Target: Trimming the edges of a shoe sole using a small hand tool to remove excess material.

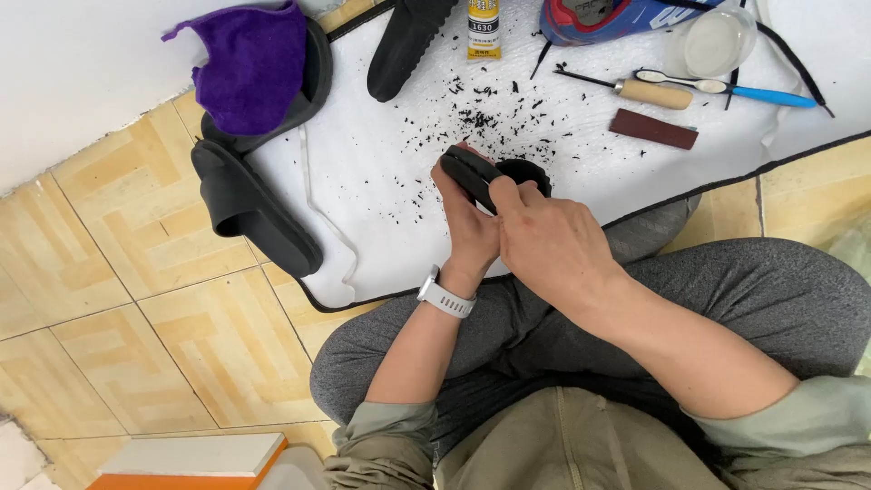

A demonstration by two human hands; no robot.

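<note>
Black sole (476, 172) gripped in left hand (472, 227); right hand (544, 238) closed on it, tool hidden. Shavings (481, 118) beyond hands: trimming well underway, unfinished.

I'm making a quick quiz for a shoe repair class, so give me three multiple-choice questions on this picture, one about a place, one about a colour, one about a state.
1. Where does the purple cloth lie?
A. on a black slipper at the mat's upper left
B. on the person's lap
C. on the blue and red sports shoe

2. What colour is the handle of the brush beside the wooden-handled tool?
A. green
B. blue
C. yellow

3. How is the black shoe sole piece held?
A. lying untouched on the white foam mat
B. in one hand only
C. by both hands

Answers: 1 A, the cloth is draped over the slipper there. 2 B, the handle shows bright blue. 3 C, the left hand grips it from below and the right hand presses on it, above scattered black shavings.
</note>
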